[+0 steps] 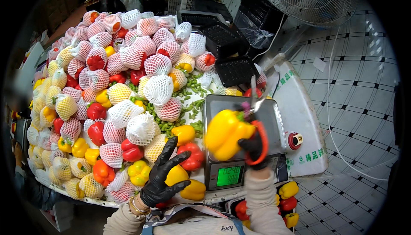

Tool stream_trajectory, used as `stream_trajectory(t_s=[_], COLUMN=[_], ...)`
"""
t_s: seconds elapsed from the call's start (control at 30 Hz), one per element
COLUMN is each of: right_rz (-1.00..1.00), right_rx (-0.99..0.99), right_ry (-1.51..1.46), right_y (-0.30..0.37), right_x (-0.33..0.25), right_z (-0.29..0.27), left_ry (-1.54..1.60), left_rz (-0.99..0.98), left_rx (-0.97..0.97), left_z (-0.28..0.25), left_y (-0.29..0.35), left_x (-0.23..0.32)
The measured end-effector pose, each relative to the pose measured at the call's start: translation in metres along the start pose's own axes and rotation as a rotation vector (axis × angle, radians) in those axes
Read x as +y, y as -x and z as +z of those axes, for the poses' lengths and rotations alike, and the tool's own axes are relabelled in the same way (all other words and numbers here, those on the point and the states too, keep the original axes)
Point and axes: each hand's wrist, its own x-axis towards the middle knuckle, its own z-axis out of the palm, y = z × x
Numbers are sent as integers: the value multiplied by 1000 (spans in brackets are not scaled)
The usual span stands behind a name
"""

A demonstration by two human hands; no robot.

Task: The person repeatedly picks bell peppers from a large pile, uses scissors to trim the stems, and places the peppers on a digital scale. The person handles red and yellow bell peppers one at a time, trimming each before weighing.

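Note:
My right hand (255,146), in a black glove, is closed around red-handled scissors (261,137), their blades pointing away from me. Its fingers also touch a large yellow bell pepper (226,135) over the digital scale (274,119); whether they grip it or it rests on the plate, I cannot tell. The scale's green display (230,176) is lit. My left hand (162,173), gloved too, is open with fingers spread. It hovers by a red bell pepper (192,157) and a yellow bell pepper (193,190) at the table's near edge.
Bell peppers in foam net sleeves (158,89) pile up across the left. Green stem trimmings (192,106) lie beside them. Black plastic trays (233,71) stand behind the scale. A fan (308,0) is at the far right; more peppers (288,190) sit below the near edge.

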Motion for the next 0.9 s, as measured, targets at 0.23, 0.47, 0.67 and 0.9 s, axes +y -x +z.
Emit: stream_trajectory(t_s=[0.23,0.47,0.67,0.9], right_rz=[283,335,303,246], right_rx=[264,431,565,556], right_ry=[1443,1679,1490,1329], right_y=[-12,-15,2,18], right_x=[-29,-1,-22,-12], right_z=[-127,-154,-155,-177], left_ry=[335,279,322,347], left_rz=[-201,-297,-380,-413], left_rx=[27,82,71,95], left_z=[12,4,4,1], left_y=[14,22,33,25], left_x=[-26,-29,-39,-26])
